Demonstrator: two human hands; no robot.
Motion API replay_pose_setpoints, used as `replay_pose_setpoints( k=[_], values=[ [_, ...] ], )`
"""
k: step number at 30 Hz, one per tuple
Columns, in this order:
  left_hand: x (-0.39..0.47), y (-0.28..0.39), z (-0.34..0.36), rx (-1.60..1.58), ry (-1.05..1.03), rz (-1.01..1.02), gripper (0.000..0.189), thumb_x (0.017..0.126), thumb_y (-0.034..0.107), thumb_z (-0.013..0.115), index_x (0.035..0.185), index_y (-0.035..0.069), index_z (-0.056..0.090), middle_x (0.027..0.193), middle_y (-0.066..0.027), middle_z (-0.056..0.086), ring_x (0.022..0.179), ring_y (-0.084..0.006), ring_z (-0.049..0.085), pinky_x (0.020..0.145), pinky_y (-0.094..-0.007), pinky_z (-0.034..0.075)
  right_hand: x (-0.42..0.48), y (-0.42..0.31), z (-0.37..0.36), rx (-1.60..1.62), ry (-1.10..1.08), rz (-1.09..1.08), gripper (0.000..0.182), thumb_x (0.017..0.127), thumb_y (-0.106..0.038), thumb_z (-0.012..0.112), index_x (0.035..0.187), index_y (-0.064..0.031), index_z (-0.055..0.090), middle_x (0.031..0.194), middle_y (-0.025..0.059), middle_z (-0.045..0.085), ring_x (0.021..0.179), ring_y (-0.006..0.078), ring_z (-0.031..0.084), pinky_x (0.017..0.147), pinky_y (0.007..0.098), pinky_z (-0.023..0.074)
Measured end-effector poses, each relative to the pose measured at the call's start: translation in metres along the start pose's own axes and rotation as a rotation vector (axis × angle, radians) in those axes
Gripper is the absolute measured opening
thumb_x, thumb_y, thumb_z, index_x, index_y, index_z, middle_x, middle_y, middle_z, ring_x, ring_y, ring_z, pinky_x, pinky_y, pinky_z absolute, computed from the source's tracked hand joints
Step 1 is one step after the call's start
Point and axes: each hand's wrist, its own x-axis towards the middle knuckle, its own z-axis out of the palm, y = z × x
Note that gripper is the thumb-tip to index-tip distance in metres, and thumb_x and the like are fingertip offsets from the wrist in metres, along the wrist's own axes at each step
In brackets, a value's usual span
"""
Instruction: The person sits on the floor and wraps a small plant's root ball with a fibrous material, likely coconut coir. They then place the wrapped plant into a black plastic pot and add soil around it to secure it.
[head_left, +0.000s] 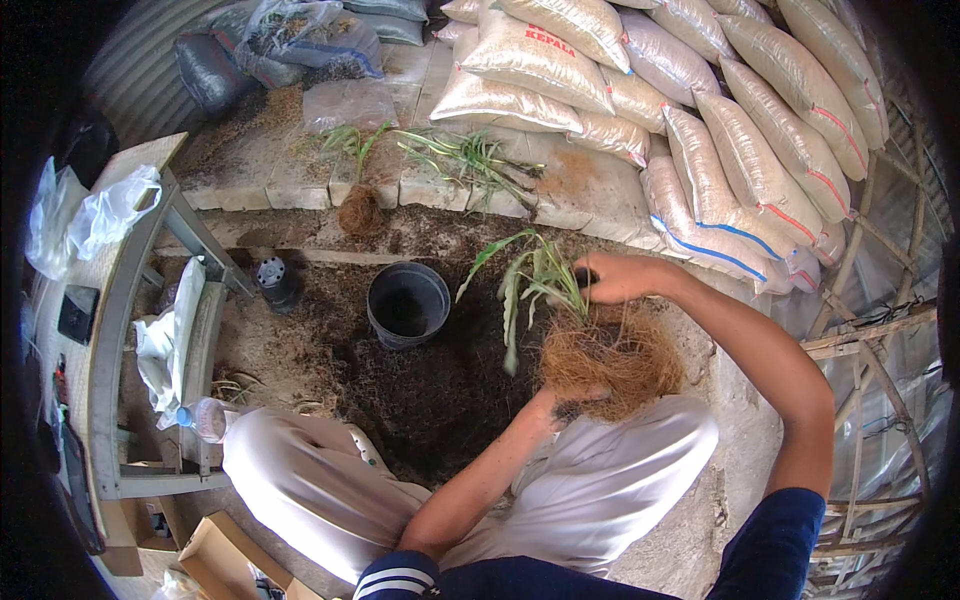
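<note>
A leafy plant with a large fibrous root ball is held above my raised right knee. My left hand supports the root ball from below, with its fingers partly hidden by the brown roots. At the base of the green stems, my right hand grips the plant, its fingertips dark and partly hidden. Long leaves droop to the left of the stems. On the soil-covered floor in front of me stands a black plastic pot, with dark material at its bottom.
A small upturned black pot stands near a bench. Behind it lie a plant with a round root ball and loose cut plants on a paved ledge. Filled sacks are stacked at the back right. A plastic bottle touches my left knee.
</note>
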Motion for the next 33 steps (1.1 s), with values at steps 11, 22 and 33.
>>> replay_pose_setpoints(
  k=[11,22,33],
  values=[
    [-0.009,0.018,0.017,-0.081,-0.094,0.006,0.053,0.074,-0.001,0.070,0.124,-0.004,0.051,0.122,-0.0161,0.059,0.115,-0.0279,0.056,0.100,-0.0407,0.046,-0.007,0.020,-0.024,0.029,0.088,0.040,0.050,0.090,-0.045,0.055,0.116,-0.0035,0.060,0.111,0.0140,0.063,0.100,0.0275,0.060,0.092,0.0365,0.0443],
    [-0.006,0.027,0.005,0.105,0.183,0.028,0.051,0.075,0.001,0.070,0.122,-0.002,0.051,0.119,-0.0164,0.060,0.109,-0.0277,0.059,0.095,-0.0417,0.049,-0.122,0.091,0.103,0.195,0.451,0.161,0.086,0.078,-0.013,0.072,0.147,-0.0025,0.021,0.145,0.0156,0.036,0.135,0.0246,0.033,0.111,0.0348,0.0272],
    [-0.007,0.049,-0.027,0.419,0.268,0.096,0.050,0.075,0.012,0.068,0.121,-0.002,0.054,0.120,-0.0142,0.059,0.109,-0.0276,0.058,0.096,-0.0415,0.046,-0.055,-0.006,0.099,0.883,0.465,0.091,0.090,0.070,-0.025,0.084,0.137,0.0049,0.032,0.131,0.0154,0.050,0.120,0.0231,0.050,0.106,0.0354,0.0360]
  ],
)
